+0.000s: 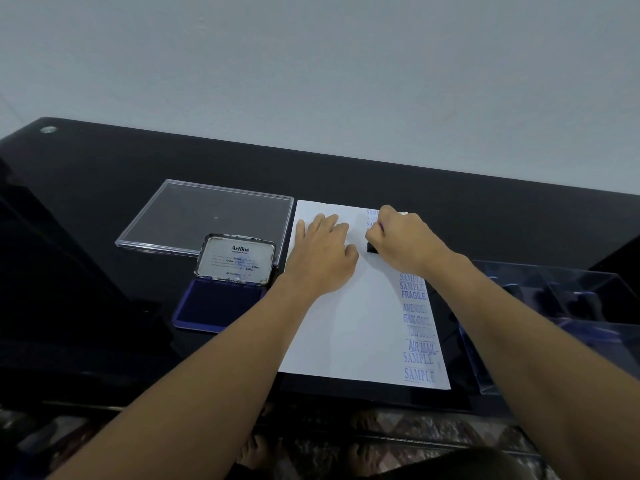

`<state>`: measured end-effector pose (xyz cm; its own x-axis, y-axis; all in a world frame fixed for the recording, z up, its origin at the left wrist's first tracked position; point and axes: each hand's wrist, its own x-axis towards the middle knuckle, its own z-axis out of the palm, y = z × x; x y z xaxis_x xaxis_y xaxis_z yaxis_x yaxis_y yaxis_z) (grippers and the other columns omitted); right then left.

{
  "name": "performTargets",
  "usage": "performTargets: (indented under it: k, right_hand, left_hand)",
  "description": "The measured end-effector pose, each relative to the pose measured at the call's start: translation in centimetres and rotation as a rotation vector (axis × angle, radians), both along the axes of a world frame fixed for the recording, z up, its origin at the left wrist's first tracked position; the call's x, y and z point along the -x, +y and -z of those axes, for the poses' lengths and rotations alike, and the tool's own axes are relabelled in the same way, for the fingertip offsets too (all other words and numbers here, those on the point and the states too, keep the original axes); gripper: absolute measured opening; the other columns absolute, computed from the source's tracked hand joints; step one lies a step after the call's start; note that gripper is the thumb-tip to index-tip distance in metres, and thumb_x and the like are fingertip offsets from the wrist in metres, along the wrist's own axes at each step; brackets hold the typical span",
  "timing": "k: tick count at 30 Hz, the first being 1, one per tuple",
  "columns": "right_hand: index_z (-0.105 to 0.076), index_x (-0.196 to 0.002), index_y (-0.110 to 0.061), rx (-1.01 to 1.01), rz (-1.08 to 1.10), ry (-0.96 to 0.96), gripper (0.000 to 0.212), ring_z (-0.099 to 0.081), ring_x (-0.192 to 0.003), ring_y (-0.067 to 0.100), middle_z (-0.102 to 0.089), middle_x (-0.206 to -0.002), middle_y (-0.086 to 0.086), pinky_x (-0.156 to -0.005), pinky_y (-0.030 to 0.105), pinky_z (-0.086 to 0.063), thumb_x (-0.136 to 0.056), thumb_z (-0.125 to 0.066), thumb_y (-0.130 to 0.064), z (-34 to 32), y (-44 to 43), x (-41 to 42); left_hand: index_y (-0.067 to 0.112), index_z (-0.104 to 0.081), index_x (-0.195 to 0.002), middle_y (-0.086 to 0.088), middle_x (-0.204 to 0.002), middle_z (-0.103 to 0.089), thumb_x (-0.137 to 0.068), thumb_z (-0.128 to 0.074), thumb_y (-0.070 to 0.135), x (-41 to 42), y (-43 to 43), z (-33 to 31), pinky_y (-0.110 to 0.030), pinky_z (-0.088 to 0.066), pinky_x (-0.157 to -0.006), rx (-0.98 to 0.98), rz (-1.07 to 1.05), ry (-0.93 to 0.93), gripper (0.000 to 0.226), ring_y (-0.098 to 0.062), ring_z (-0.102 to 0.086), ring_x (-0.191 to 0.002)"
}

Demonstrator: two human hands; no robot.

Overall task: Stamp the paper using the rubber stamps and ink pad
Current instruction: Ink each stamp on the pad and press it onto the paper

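On the black tabletop (104, 202) the white paper (346, 323) carries blue stamped words down its right edge; the open ink pad (218, 303) sits just left of it; the left hand (322, 254) lies flat on the sheet, grip released; the right hand (405, 240) has its grip clenched round a black rubber stamp (372, 248) on the paper's far right part; a clear lid (207, 216) lies beyond the pad.

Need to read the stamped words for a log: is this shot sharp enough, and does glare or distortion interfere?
Head view: soft even light, no glare on the paper; AIR MAIL and FRAGILE read clearly, the prints between look smeared; the wide angle bends the table edge; the right hand hides some far prints.
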<state>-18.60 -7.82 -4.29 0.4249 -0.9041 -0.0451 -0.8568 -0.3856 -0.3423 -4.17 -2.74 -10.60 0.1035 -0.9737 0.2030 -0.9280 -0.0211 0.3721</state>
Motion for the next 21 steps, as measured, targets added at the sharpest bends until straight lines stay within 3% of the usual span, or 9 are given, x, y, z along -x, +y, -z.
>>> performTargets:
  k: [2, 5, 9, 21]
  right_hand:
    - [-0.036, -0.081, -0.016, 0.023, 0.019, -0.008, 0.021, -0.045, -0.059, 0.019, -0.055, -0.076, 0.009, -0.051, 0.030, -0.034, -0.099, -0.042, -0.024, 0.4, -0.1, -0.1]
    - [-0.034, -0.078, -0.018, 0.037, 0.036, -0.014, 0.023, -0.047, -0.060, 0.021, -0.057, -0.079, 0.010, -0.050, 0.030, -0.034, -0.098, -0.043, -0.024, 0.7, -0.3, -0.2]
    - [-0.040, -0.090, -0.015, 0.046, 0.039, -0.001, 0.015, -0.056, -0.067, 0.023, -0.061, -0.088, 0.010, -0.051, 0.029, -0.037, -0.098, -0.045, -0.026, 1.0, -0.5, -0.4]
    - [-0.042, -0.097, -0.016, 0.090, 0.037, -0.007, 0.013, -0.056, -0.063, 0.017, -0.063, -0.094, 0.008, -0.050, 0.025, -0.041, -0.102, -0.043, -0.028, 1.4, -0.4, -0.5]
  left_hand:
    - [0.011, -0.053, -0.128, -0.003, -0.145, -0.042, -0.098, -0.037, 0.028, 0.0, 0.2, 0.0, -0.050, -0.010, -0.117, -0.002, 0.004, -0.005, 0.038, -0.020, -0.030, -0.136]
    - [0.012, -0.050, -0.134, -0.004, -0.151, -0.038, -0.099, -0.036, 0.029, 0.1, 0.4, 0.0, -0.050, -0.007, -0.118, 0.006, 0.008, -0.009, 0.041, -0.020, -0.026, -0.140]
    - [0.012, -0.049, -0.134, -0.004, -0.149, -0.039, -0.099, -0.036, 0.029, 0.1, 0.5, 0.0, -0.049, -0.008, -0.118, 0.013, 0.009, -0.012, 0.041, -0.020, -0.027, -0.139]
    - [0.012, -0.047, -0.136, -0.004, -0.152, -0.036, -0.100, -0.035, 0.029, 0.2, 0.7, -0.1, -0.049, -0.007, -0.119, 0.003, 0.004, -0.027, 0.042, -0.021, -0.024, -0.142]
